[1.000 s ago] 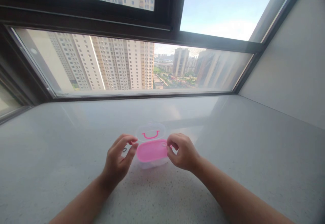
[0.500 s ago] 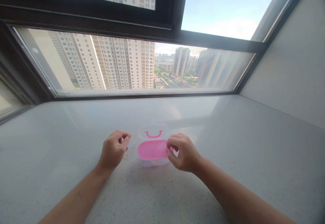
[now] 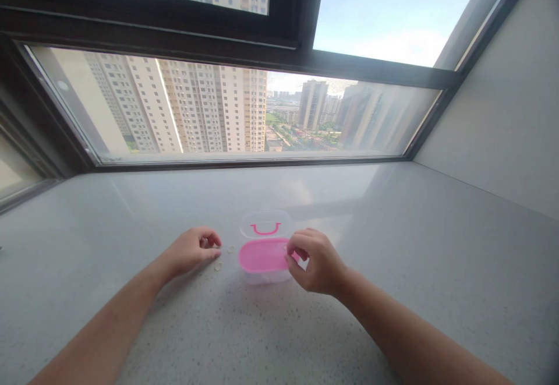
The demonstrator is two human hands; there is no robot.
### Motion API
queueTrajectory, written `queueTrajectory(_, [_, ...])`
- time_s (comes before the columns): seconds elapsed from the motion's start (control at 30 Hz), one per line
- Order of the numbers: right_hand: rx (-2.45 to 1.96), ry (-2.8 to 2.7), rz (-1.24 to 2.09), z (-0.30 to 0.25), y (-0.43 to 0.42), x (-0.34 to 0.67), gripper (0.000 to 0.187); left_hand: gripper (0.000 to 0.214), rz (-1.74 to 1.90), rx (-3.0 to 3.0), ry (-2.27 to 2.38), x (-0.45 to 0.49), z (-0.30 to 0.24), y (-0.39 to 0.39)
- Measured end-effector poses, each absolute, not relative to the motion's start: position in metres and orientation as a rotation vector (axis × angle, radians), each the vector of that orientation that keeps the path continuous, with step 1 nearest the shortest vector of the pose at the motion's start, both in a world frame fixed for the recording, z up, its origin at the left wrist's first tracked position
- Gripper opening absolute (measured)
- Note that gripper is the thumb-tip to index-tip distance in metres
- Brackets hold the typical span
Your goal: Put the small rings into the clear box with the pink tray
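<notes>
My left hand (image 3: pixel 192 251) is low over the countertop, fingers curled and the thumb a little apart from them, with nothing visible between. Just past its fingertips lie two small pale rings, one farther back (image 3: pixel 231 249) and one nearer (image 3: pixel 218 267). My right hand (image 3: pixel 317 260) is closed in a pinch at the right end of a clear box with a pink inner tray (image 3: pixel 262 257). A small pale ring (image 3: pixel 285 248) shows faintly at its fingertips. Behind the tray, the clear lid (image 3: pixel 244 222) with a pink handle (image 3: pixel 265 232) rests against the box's far side.
The pale speckled countertop (image 3: pixel 244 338) runs back to a dark-framed window (image 3: pixel 244 166). A white wall (image 3: pixel 502 111) rises on the right. Tall buildings show through the glass.
My left hand has moved down and left, its pinch loosening; the small dark thing beside it is hidden from sight. My right hand has barely moved.
</notes>
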State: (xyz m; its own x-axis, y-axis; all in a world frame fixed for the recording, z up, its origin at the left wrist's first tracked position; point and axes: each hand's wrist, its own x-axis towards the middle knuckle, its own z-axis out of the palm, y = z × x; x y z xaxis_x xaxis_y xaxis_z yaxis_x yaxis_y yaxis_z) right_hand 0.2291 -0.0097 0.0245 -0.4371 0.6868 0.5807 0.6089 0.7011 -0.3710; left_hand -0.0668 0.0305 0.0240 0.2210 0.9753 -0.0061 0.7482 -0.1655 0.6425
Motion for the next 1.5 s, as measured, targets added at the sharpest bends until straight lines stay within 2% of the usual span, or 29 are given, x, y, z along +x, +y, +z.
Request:
queueTrajectory(0.17, [-0.969, -2.098, 0.125, 0.027, -0.011, 0.23, 0.009, 0.009, 0.505, 1.999, 1.499, -0.071, 0.025, 0.033])
queueTrajectory(0.4, [-0.958, -1.873, 0.101, 0.027, -0.011, 0.231, 0.026, 0.016, 0.652, 1.961, 1.498, -0.071, 0.018, 0.035])
queueTrajectory(0.57, [-0.889, -1.829, 0.083, 0.024, -0.012, 0.226, 0.018, 0.023, 0.946, 1.919, 1.543, -0.057, 0.025, 0.027])
queueTrajectory(0.7, [-0.729, -1.903, 0.056, 0.023, -0.016, 0.221, 0.002, 0.016, 1.175, 2.06, 1.416, -0.02, 0.036, 0.0])
queueTrajectory(0.8, [-0.607, -1.973, 0.05, 0.025, -0.02, 0.219, 0.011, 0.011, 1.229, 2.212, 1.209, 0.009, 0.038, -0.025])
queueTrajectory(0.9, [-0.553, -2.052, 0.06, 0.026, -0.023, 0.217, 0.009, 0.008, 1.286, 2.251, 1.029, 0.026, 0.035, -0.042])
queueTrajectory(1.0, [-0.535, -2.135, 0.023, 0.027, -0.025, 0.215, 0.003, 0.01, 1.35, 2.25, 1.027, 0.029, 0.031, -0.047])
queueTrajectory(1.37, [-0.552, -2.179, -0.024, 0.02, -0.024, 0.213, 0.011, 0.017, 1.42, 2.307, 0.876, 0.021, 0.024, -0.044])
queueTrajectory(1.5, [-0.582, -2.153, 0.034, 0.021, -0.024, 0.214, 0.008, 0.022, 1.441, 2.38, 0.765, 0.021, 0.02, -0.044])
